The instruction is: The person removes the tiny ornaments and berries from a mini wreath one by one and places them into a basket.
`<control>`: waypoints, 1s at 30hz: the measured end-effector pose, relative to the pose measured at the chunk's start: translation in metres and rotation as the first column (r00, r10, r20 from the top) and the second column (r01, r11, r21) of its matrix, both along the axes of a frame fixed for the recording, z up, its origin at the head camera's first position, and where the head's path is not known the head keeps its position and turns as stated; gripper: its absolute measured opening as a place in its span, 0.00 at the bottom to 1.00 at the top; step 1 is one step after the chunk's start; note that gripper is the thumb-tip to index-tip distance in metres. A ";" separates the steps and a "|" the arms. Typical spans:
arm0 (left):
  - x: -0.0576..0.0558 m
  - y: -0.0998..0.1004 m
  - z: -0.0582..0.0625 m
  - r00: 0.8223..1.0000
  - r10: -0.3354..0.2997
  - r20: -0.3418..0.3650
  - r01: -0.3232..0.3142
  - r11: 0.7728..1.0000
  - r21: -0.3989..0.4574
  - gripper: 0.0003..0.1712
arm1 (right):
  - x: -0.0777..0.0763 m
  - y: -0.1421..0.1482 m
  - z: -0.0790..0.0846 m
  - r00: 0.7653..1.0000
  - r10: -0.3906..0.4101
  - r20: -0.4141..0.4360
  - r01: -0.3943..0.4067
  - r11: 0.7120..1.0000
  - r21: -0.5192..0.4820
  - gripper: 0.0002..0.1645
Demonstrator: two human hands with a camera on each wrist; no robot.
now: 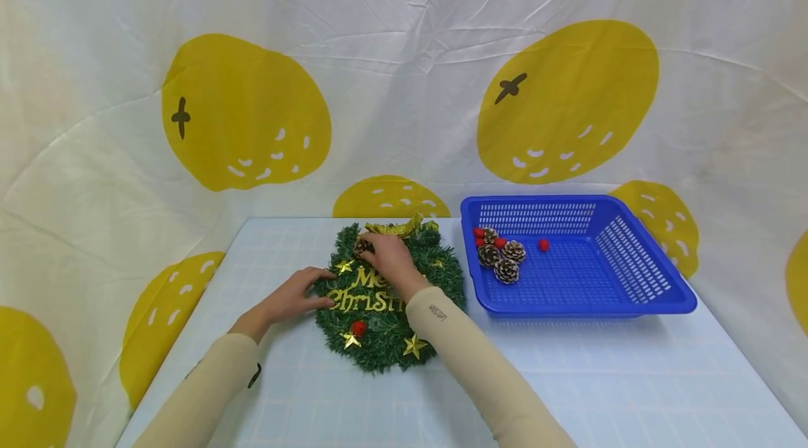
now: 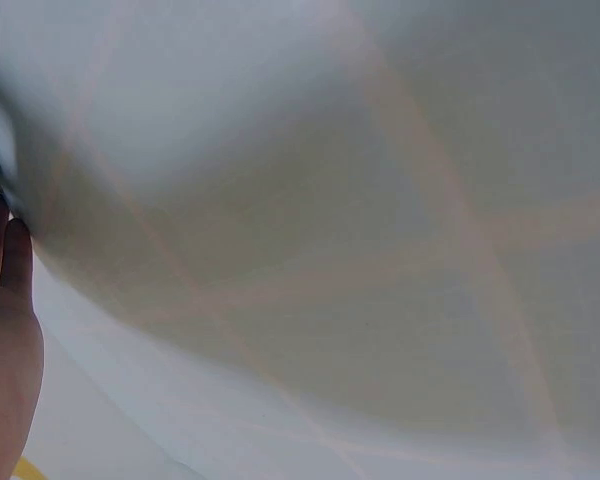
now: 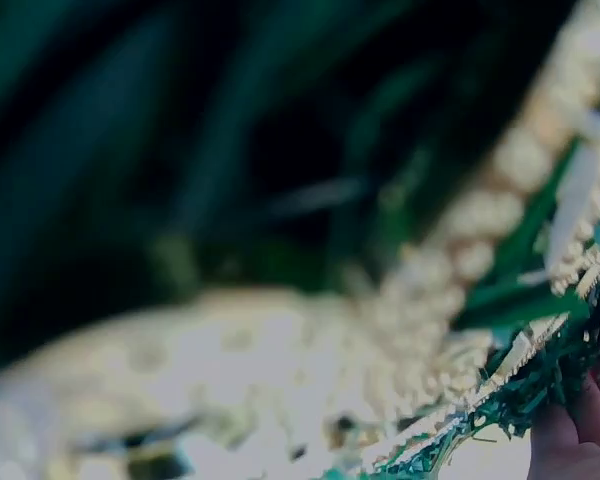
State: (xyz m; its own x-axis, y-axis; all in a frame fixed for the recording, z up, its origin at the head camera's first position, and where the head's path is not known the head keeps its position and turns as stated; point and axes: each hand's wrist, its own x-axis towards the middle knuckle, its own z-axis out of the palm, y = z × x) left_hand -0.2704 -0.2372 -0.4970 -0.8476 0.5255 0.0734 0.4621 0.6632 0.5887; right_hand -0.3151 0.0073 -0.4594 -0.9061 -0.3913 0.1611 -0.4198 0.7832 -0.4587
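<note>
A green tinsel wreath (image 1: 381, 358) lies on the table, with gold "Merry Christmas" lettering (image 1: 346, 300) partly covered by my right hand (image 1: 390, 259). That hand pinches a small brown pine cone (image 1: 362, 247) against the upper left of the wreath. At the wreath's left edge, my left hand (image 1: 295, 297) rests with thumb and fingers spread apart. A red ball (image 1: 358, 328) sits low on the greenery beside a gold star (image 1: 351, 340), and a gold ribbon (image 1: 394, 228) crosses the top. In the right wrist view, blurred gold lettering (image 3: 230, 350) fills the foreground, with fingertips (image 3: 590, 410) in the lower right.
A blue plastic basket (image 1: 581, 310) stands to the right of the wreath. Inside, on its left side, are several pine cones (image 1: 507, 270) and red balls; one red ball (image 1: 543, 245) lies apart. Behind the pale table (image 1: 303, 399) hangs a white cloth (image 1: 404, 118) with yellow fruit shapes.
</note>
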 end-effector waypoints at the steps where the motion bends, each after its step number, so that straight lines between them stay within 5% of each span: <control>1: 0.000 0.000 0.000 1.000 0.002 0.004 -0.002 1.000 -0.001 0.32 | 0.000 0.001 0.000 1.000 0.001 0.001 -0.001 1.000 -0.016 0.25; 13: -0.003 0.001 -0.001 1.000 -0.003 0.012 0.003 1.000 -0.008 0.33 | -0.001 0.014 0.012 0.999 -0.006 0.041 0.010 0.994 -0.110 0.27; 30: -0.001 0.000 0.000 1.000 0.007 0.020 -0.006 1.000 -0.019 0.33 | 0.000 0.028 0.060 0.994 -0.017 0.106 0.045 0.962 -0.269 0.29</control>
